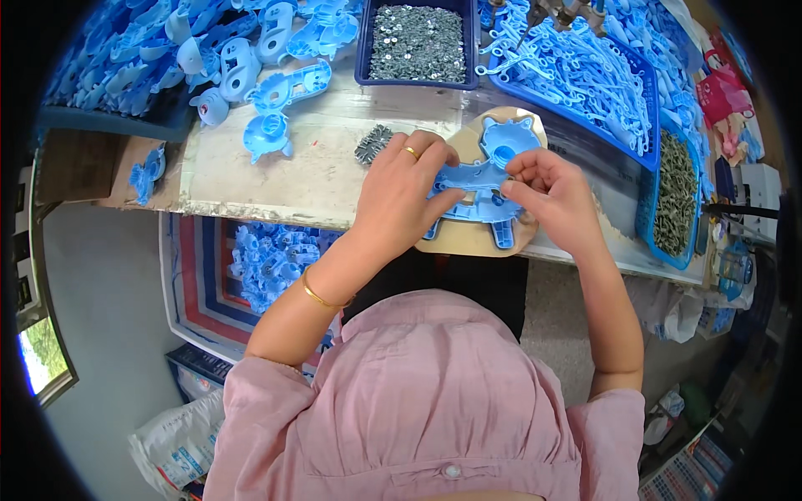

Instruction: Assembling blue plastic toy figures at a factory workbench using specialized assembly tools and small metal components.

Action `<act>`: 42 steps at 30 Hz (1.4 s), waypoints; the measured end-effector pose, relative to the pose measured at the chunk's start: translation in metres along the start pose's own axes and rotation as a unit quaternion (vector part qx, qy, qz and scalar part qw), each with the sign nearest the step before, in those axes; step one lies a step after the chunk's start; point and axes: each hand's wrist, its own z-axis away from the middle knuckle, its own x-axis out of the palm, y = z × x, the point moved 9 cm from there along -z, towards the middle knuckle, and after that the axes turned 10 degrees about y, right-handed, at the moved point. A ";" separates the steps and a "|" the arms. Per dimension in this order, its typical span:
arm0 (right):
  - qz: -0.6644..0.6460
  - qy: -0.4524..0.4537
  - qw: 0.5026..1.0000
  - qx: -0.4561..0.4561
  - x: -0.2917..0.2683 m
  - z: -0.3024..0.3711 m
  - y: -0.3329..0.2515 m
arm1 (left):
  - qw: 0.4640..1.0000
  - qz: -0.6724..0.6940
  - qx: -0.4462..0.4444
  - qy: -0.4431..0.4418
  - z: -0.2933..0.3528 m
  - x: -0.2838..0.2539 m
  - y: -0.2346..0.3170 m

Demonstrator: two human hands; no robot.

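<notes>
A light-blue plastic animal-shaped toy shell half (pixel 510 140) lies hollow side up on a tan board (pixel 535 125) at the table's front edge. My left hand (pixel 405 184) holds the left side of this shell, with its thumb and curled fingers closed on the body. Over the shell's right side, my right hand (pixel 555 196) has its thumb and fingertips pinched together. What is between them, if anything, is too small to make out. A small pile of metal screws (pixel 373 144) sits just beyond my left hand.
Blue shell parts (pixel 242 71) heap at the far left. Behind the board stand a dark-blue bin of small metal parts (pixel 418 46) and a blue basket of slim blue plastic pieces (pixel 576 83). A screw-filled basket (pixel 675 196) is at right. A striped box (pixel 196 288) holds shells below the table.
</notes>
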 end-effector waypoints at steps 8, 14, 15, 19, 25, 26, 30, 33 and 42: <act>0.139 -0.094 0.984 -0.052 0.012 0.000 -0.021 | 1.000 0.004 -0.001 -0.016 0.000 0.003 0.000; 0.327 0.025 0.903 -0.278 0.007 0.006 -0.059 | 0.999 -0.030 0.008 -0.013 -0.002 0.001 0.005; 0.328 0.027 0.902 -0.280 0.007 0.004 -0.061 | 0.999 -0.051 0.016 -0.005 -0.003 0.000 0.007; 0.363 -0.033 0.904 -0.225 0.017 -0.007 -0.054 | 0.995 -0.098 0.028 -0.018 -0.002 0.004 0.009; 0.110 0.270 0.839 -0.459 -0.002 -0.011 -0.174 | 0.999 -0.040 0.014 0.008 -0.019 -0.017 0.012; 0.094 0.404 0.727 -0.547 -0.010 0.005 -0.193 | 0.999 -0.041 0.012 0.021 -0.026 -0.022 0.008; 0.143 0.444 0.723 -0.509 0.001 -0.020 -0.221 | 0.992 -0.102 0.006 0.072 -0.067 -0.031 -0.035; -0.291 0.327 0.704 -0.558 -0.015 -0.049 -0.216 | 0.982 -0.166 0.021 0.081 -0.094 -0.028 -0.066; -0.059 0.449 0.769 -0.451 -0.042 -0.076 -0.235 | 0.973 -0.221 0.051 -0.033 -0.131 0.018 -0.096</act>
